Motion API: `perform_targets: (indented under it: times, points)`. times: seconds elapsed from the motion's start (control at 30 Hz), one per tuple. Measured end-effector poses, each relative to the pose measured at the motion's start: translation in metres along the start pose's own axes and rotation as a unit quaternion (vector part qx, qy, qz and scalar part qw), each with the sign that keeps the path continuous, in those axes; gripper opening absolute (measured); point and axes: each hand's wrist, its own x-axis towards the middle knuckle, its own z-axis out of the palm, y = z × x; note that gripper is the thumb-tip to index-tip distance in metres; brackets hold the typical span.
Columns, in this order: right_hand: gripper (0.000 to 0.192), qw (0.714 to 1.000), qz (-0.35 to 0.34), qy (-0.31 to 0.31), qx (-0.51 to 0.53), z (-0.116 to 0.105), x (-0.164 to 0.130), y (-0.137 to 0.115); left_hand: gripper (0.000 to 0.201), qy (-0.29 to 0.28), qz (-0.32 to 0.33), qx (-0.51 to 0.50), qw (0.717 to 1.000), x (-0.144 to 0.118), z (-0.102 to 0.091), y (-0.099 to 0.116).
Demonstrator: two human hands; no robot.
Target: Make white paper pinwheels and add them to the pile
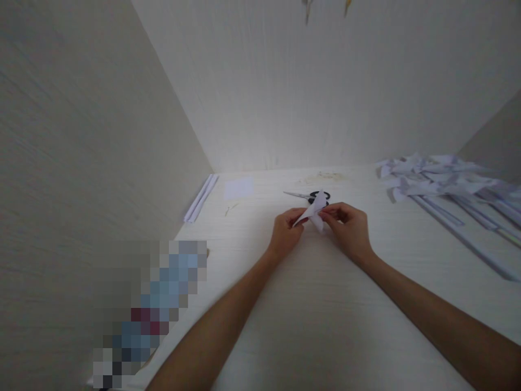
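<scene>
Hands | your left hand and right hand pinch folded white paper, fingers closed | scissors just behind

Both the left hand and right hand pinch a folded white paper just before black-handled scissors.

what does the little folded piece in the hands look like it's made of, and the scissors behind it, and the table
The folded piece, pinched by the left hand and right hand, looks like thin white matte paper: it holds sharp creases. The scissors seem to have grey metal blades and black handles, probably plastic. The table looks like pale wood or wood-look laminate with faint grain lines.
</scene>
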Motion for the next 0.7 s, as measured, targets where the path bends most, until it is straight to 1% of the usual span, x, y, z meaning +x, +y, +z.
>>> perform_targets:
  times: [0.07,0.13,0.27,0.4,0.5,0.6,0.7]
  points:
    - [0.009,0.999,0.025,-0.002,0.032,0.000,0.002,0.002,0.034,0.009,0.012,0.034,0.999,0.000,0.000,0.000]
    - [0.010,0.997,0.042,-0.006,0.063,0.001,0.003,0.004,0.027,0.018,0.022,0.064,0.998,0.000,0.000,0.001]
    - [0.013,0.989,0.074,-0.010,0.129,0.002,0.004,0.006,0.018,0.028,0.030,0.066,0.997,0.000,0.000,0.002]
    - [0.013,0.985,0.089,-0.014,0.147,0.002,0.004,0.003,0.014,0.055,0.027,0.085,0.994,-0.001,-0.001,0.002]
    - [0.013,0.985,0.078,-0.024,0.149,0.001,0.003,-0.002,0.011,0.068,0.007,0.098,0.993,-0.001,-0.003,0.002]
    - [0.013,0.989,0.054,-0.031,0.130,0.001,0.002,-0.006,0.011,0.070,-0.034,0.090,0.993,0.000,-0.005,0.001]
    - [0.014,0.993,0.032,-0.033,0.108,0.000,0.001,-0.006,0.011,0.045,-0.073,0.057,0.995,0.001,-0.006,0.001]
